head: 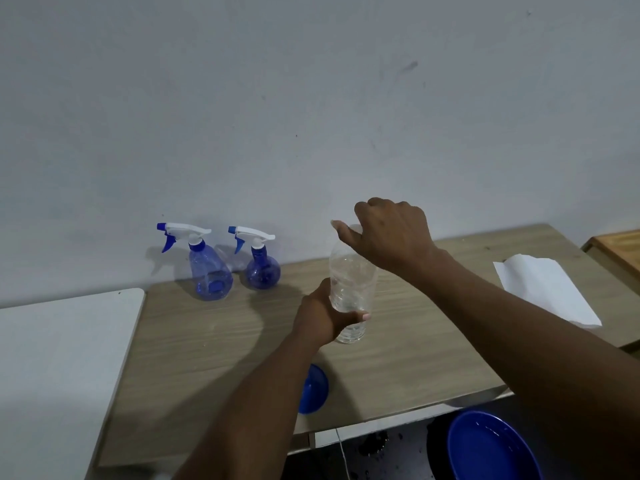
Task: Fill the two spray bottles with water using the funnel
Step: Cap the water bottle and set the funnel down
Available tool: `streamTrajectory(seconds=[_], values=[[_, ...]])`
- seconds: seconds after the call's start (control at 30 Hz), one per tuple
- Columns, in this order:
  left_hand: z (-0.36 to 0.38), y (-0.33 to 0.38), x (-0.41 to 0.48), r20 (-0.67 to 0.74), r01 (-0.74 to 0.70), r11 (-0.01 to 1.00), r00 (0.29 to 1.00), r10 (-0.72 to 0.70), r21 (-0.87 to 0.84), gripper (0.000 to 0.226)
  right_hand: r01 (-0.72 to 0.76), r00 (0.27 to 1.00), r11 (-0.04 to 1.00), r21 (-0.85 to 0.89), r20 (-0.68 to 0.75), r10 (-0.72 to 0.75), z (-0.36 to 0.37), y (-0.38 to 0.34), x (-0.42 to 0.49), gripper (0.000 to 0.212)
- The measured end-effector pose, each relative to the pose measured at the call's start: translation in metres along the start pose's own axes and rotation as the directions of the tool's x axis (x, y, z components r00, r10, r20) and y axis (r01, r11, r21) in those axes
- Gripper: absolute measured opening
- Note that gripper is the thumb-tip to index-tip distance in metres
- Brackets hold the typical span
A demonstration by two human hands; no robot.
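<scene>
Spray bottles [209, 271] [261, 268] stand upright far left by the wall, trigger heads on. Water bottle [351, 282] mid-table: left hand [322, 317] grips its lower body, right hand [391, 233] curls over its top. Funnel [313, 389] lies near, half behind the left arm. Step, likely: uncapping water. Next calls for unscrewing a trigger head and seating the funnel.
</scene>
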State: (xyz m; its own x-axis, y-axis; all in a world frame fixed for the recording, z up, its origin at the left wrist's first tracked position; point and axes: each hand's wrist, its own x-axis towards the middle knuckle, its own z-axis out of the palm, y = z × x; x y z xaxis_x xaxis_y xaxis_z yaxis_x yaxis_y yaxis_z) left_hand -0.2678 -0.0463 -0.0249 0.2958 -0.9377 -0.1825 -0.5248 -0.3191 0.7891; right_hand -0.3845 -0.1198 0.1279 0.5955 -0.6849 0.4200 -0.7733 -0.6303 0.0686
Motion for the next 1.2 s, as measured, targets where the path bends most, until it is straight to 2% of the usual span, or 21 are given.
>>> streamTrajectory(seconds=[0.07,0.1,0.17,0.23,0.27,0.37,0.47,0.57,0.63,0.77,0.8,0.97,1.03,1.2], values=[[0.0,-0.001,0.0,0.0,0.003,0.999,1.0,-0.003,-0.035,0.097,0.043,0.998,0.993,0.107,0.037,-0.047,0.01,0.008,-0.004,0.058],[-0.001,-0.002,-0.001,0.007,0.008,0.999,1.0,-0.008,-0.047,0.096,0.065,0.99,0.97,0.236,0.11,-0.094,0.013,0.012,-0.006,0.057],[-0.001,-0.002,-0.002,0.014,0.013,0.998,1.0,-0.012,-0.06,0.093,-0.014,0.962,0.83,0.558,0.233,-0.14,0.017,0.015,-0.013,0.051],[-0.001,-0.002,-0.003,0.01,0.003,0.998,1.0,-0.002,-0.055,0.093,-0.091,0.981,0.675,0.732,0.182,-0.065,0.027,0.012,-0.02,0.04],[-0.001,-0.002,-0.003,0.012,-0.004,0.999,1.0,0.005,-0.051,0.094,-0.102,0.991,0.645,0.757,0.134,0.0,0.033,0.009,-0.023,0.035],[-0.002,-0.001,-0.003,0.031,-0.022,0.999,0.999,0.024,-0.043,0.092,-0.131,0.988,0.609,0.782,0.052,0.146,0.045,0.001,-0.025,0.033],[-0.004,0.001,-0.003,0.054,-0.032,0.999,0.998,0.033,-0.015,0.091,-0.177,0.973,0.549,0.817,0.063,0.22,0.048,-0.004,-0.027,0.04],[-0.008,0.002,-0.006,0.097,-0.039,0.999,0.995,0.037,0.016,0.098,-0.239,0.965,0.483,0.843,0.149,0.216,0.05,-0.004,-0.033,0.045],[-0.015,-0.004,-0.012,0.188,-0.057,0.995,0.981,0.041,0.08,0.106,-0.278,0.958,0.449,0.849,0.212,0.193,0.052,0.002,-0.04,0.054],[-0.032,-0.037,-0.028,0.274,-0.028,0.926,0.958,-0.082,0.376,0.125,-0.329,0.943,0.45,0.831,0.31,0.116,0.06,0.009,-0.049,0.08],[-0.036,-0.047,-0.031,0.294,-0.027,0.912,0.95,-0.104,0.41,0.121,-0.332,0.942,0.455,0.826,0.315,0.115,0.063,0.009,-0.051,0.086],[-0.045,-0.067,-0.041,0.333,-0.001,0.91,0.931,-0.151,0.415,0.07,-0.338,0.941,0.469,0.816,0.301,0.153,0.075,0.005,-0.057,0.111],[-0.044,-0.067,-0.042,0.342,0.015,0.911,0.924,-0.17,0.412,0.063,-0.326,0.945,0.476,0.817,0.283,0.162,0.077,0.006,-0.059,0.113],[-0.042,-0.061,-0.041,0.394,0.005,0.88,0.893,-0.218,0.475,0.067,-0.335,0.942,0.449,0.829,0.285,0.177,0.08,0.009,-0.066,0.11]])
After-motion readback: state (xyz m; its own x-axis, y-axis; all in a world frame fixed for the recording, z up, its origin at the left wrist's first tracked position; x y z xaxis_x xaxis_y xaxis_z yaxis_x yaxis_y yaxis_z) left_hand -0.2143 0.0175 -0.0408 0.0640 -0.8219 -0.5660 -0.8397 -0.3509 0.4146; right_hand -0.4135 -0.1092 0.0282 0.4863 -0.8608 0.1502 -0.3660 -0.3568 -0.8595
